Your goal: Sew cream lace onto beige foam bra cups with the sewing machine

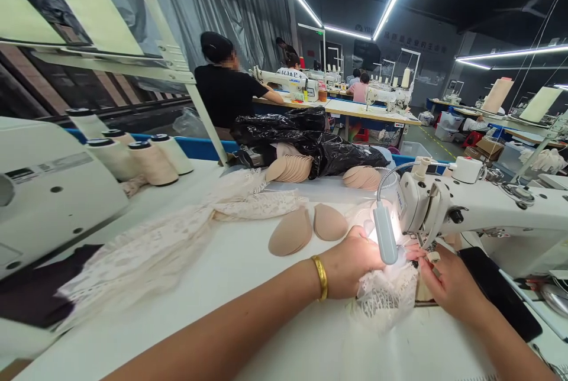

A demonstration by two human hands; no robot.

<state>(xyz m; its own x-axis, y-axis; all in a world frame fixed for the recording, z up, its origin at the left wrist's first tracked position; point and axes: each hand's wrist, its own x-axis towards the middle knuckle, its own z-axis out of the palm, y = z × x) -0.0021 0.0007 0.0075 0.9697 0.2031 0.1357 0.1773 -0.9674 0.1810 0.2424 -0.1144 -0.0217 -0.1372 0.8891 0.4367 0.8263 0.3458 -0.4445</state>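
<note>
My left hand [352, 265] and right hand [450, 283], grips unclear, flank white openwork lace [385, 299]: presumably light, limp, best held edgewise.

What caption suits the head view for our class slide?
Left hand on pale lace, right hand at the lamplit sewing machine, tan cups nearby.

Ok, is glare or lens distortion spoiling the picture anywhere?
Head view: glare beside the lamp washes out part of the left hand; same view, black plastic shows glints; head view again, upper-left thread cones lean, probably lens stretch.
</note>
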